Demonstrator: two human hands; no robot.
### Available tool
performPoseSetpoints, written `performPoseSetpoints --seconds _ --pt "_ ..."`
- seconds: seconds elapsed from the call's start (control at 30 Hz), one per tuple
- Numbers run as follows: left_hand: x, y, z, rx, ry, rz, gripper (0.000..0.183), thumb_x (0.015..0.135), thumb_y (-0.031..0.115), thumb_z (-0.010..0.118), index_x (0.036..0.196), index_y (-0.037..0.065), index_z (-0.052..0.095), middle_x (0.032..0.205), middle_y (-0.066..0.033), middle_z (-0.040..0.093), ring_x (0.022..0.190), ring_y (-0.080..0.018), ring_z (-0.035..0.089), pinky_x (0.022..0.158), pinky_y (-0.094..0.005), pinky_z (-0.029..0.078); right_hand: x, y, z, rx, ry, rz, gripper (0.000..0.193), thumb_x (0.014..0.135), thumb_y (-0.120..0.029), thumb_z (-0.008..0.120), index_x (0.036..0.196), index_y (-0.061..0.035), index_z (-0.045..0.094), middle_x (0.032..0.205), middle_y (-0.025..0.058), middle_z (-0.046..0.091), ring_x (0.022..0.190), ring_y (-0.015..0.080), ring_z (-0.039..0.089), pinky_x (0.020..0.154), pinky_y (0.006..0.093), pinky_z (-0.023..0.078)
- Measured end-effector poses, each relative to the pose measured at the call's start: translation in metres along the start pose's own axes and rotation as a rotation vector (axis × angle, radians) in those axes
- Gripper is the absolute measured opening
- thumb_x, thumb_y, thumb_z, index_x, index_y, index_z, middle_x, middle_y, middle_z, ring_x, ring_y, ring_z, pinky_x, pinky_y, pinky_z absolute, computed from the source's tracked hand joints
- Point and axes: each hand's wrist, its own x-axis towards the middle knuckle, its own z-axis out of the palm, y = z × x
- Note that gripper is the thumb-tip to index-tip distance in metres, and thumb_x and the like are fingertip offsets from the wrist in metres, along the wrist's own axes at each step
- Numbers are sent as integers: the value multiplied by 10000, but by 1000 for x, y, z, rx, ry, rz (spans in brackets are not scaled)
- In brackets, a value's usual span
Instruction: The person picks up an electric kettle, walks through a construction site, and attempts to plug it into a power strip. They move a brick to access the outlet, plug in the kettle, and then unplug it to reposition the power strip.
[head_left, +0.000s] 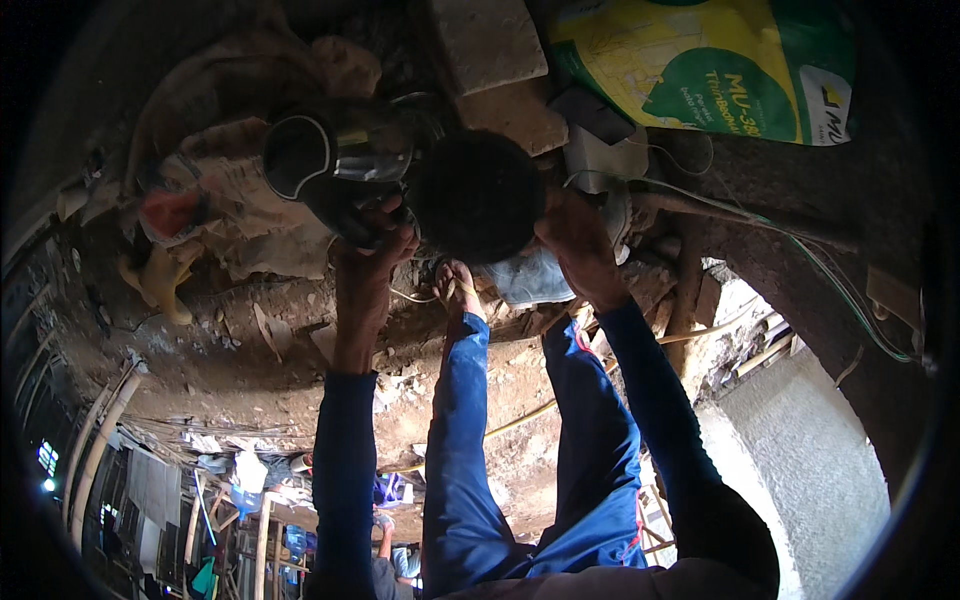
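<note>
My left hand (385, 240) is wrapped round the handle side of a dark, shiny jug (370, 155), tilted so that its wide mouth (298, 155) faces left. Right beside it, my right hand (580, 235) grips the edge of a dark round thing (475, 195); shadow hides whether it is a bowl, a cup or a lid. The two vessels are close together, and I cannot tell whether they touch. What is inside either one is too dark to see. Below them my bare foot (458, 285) rests on the dirt ground.
Pale blocks (490, 50) and a green and yellow sack (700, 70) lie ahead. A dark flat box (592, 115) sits on a white block, with thin cables (790, 235) running right. Crumpled brown paper sacks (240, 200) lie left. Bamboo poles (105, 440) stand lower left.
</note>
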Motion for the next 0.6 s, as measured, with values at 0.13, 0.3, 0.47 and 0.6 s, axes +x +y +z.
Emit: performPoseSetpoints --seconds 0.13,0.3,0.47,0.6 --pt "-16 -14 11 9 98 18 347 887 190 822 1145 44 642 1096 -70 680 933 -165 698 804 -346 614 -19 -14 10 86 -71 27 248 966 -72 668 1184 -15 565 961 55 656 918 141 660 789 316 577" --pt "-30 -29 21 -266 177 24 310 833 -9 823 1044 80 614 1002 -65 664 858 -152 682 679 -309 600 -16 -12 15 141 -143 -13 281 959 -72 692 1206 -15 571 1041 87 693 964 161 674 811 318 570" --pt "-35 -28 15 -327 193 58 282 876 -65 741 1047 107 596 1061 -64 662 984 -196 686 811 -353 648 -13 6 4 104 -85 83 317 955 -138 713 1224 -31 583 1066 83 694 967 148 676 850 304 557" --pt "-48 -21 -2 -378 252 70 271 881 -66 727 1043 105 593 1101 -85 671 1027 -218 695 835 -385 667 50 8 -32 -442 -155 173 405 955 -244 712 1263 -15 584 1142 134 691 1005 213 687 872 362 557"
